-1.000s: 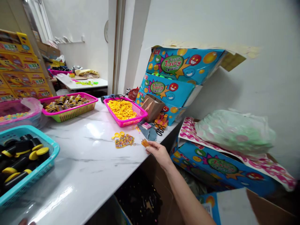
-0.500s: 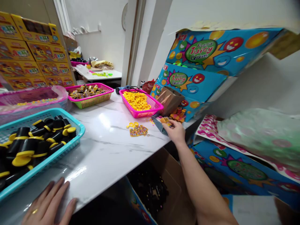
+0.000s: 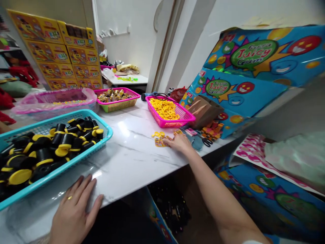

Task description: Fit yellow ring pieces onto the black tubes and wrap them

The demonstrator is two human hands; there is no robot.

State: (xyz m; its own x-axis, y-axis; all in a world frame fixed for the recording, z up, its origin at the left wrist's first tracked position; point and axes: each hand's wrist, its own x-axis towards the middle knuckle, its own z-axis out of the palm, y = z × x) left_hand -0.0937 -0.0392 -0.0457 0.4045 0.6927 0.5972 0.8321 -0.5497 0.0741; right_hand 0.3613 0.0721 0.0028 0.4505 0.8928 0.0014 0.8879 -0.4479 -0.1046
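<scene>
My left hand (image 3: 76,205) lies flat on the white marbled table (image 3: 119,176), fingers spread, a ring on one finger, holding nothing. My right hand (image 3: 179,142) reaches over the small printed packets (image 3: 159,142) on the table, fingertips at them; a yellow printed piece (image 3: 178,132) shows at its fingers, and the grip is too small to make out. Just behind the packets are yellow ring pieces (image 3: 157,134). A blue cloth (image 3: 196,143) with a pink-and-white item (image 3: 191,132) on it and black scissors (image 3: 207,141) lie right of that hand.
A teal basket (image 3: 108,134) of black-and-yellow containers stands left. Behind are a pink basket (image 3: 132,98) of wrapped pieces and another pink basket (image 3: 189,118) of yellow rings. A brown paper bag (image 3: 205,110) and blue gum cartons (image 3: 243,91) stand right. An open box (image 3: 162,217) is below the table edge.
The view has turned left. My right hand has moved left from the blue cloth to the packets, uncovering the scissors. My left hand still rests on the table.
</scene>
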